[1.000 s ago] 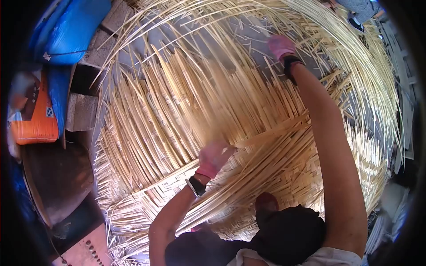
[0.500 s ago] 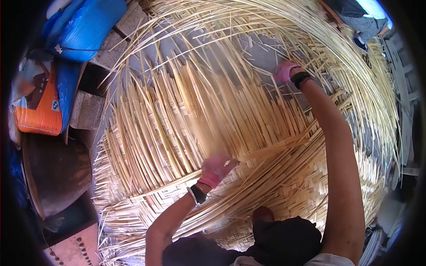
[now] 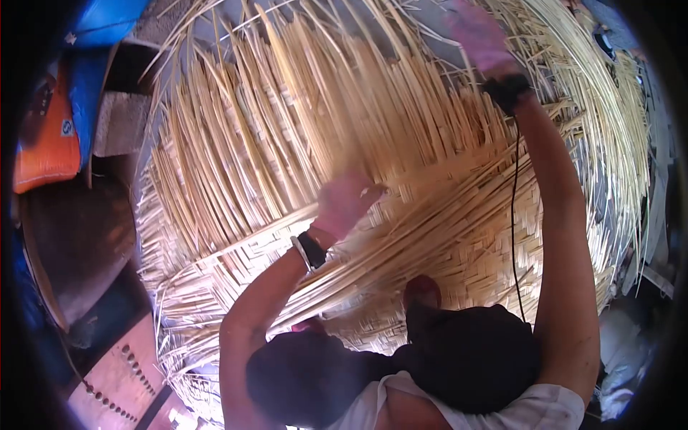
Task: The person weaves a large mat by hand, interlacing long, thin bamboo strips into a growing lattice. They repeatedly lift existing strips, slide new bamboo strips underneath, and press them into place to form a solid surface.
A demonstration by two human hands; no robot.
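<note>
A large woven mat [image 3: 494, 265] of pale split strips, like bamboo or cane, lies under and in front of me. My left hand [image 3: 344, 204], in a pink glove, is closed around upright strips [image 3: 351, 136] in the middle of the weaving edge; these strips are blurred. From beside that hand a flat crosswise strip [image 3: 451, 166] runs to the right. My right hand [image 3: 479, 36], also gloved in pink, reaches to the far right, above loose strip ends. It is smeared by motion and its fingers are unclear.
Long loose strips [image 3: 588, 93] curve around the far and right sides. At left stand an orange bag [image 3: 50, 154], blue sacking [image 3: 107, 21], a block [image 3: 122, 123] and a dark basin [image 3: 79, 244]. My shoe [image 3: 423, 290] rests on the mat. A thin dark cord [image 3: 514, 229] hangs beside my right arm.
The view has tipped, so the mat sits higher in the picture. My right hand has moved farther out from me. My left hand stays at about the same place on the weaving edge.
</note>
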